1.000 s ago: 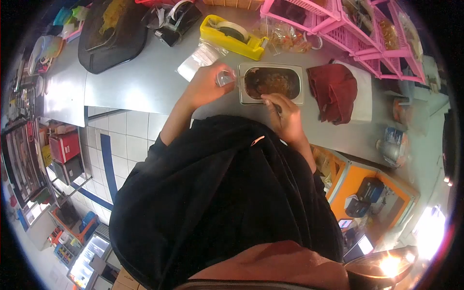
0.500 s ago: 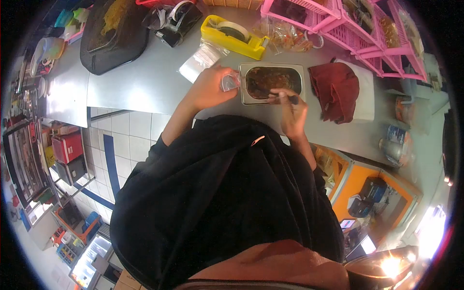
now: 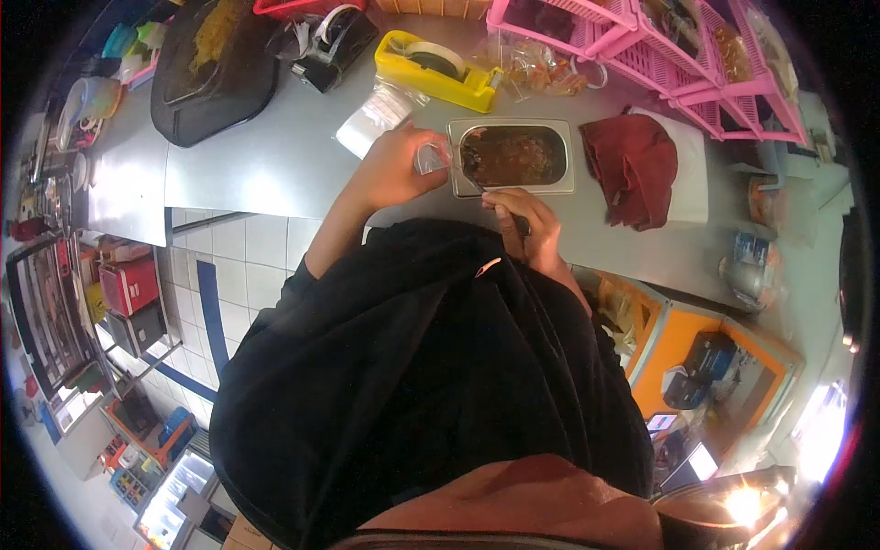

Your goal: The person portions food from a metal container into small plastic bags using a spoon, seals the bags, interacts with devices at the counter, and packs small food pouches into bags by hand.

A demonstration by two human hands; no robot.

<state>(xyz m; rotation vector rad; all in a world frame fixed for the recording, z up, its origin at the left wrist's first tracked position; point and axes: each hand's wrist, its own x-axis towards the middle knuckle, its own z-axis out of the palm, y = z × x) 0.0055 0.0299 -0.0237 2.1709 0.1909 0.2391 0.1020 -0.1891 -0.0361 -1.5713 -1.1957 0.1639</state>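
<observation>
My left hand (image 3: 396, 171) is closed around a small clear plastic cup (image 3: 429, 159), held at the left rim of a rectangular metal container (image 3: 570, 174). Dark reddish-brown sauce (image 3: 515, 156) with bits in it lies inside the container. Just below the front rim, my right hand (image 3: 529, 227) grips a thin dark utensil (image 3: 476, 184), seemingly a spoon. Its tip points up and left toward the cup; the hand hides most of it. Left of the container are small clear plastic bags (image 3: 371, 121).
Behind the container stands a yellow tape dispenser (image 3: 435, 71), beside a bag of orange-brown pieces (image 3: 541, 71). A dark red cloth (image 3: 631, 170) lies to the right. Pink plastic baskets (image 3: 674, 78) fill the back right. At the back left is a black tray (image 3: 213, 82).
My right hand has moved left and toward me, bringing the utensil out of the sauce to the container's front-left corner. My left hand stays nearly still with the cup.
</observation>
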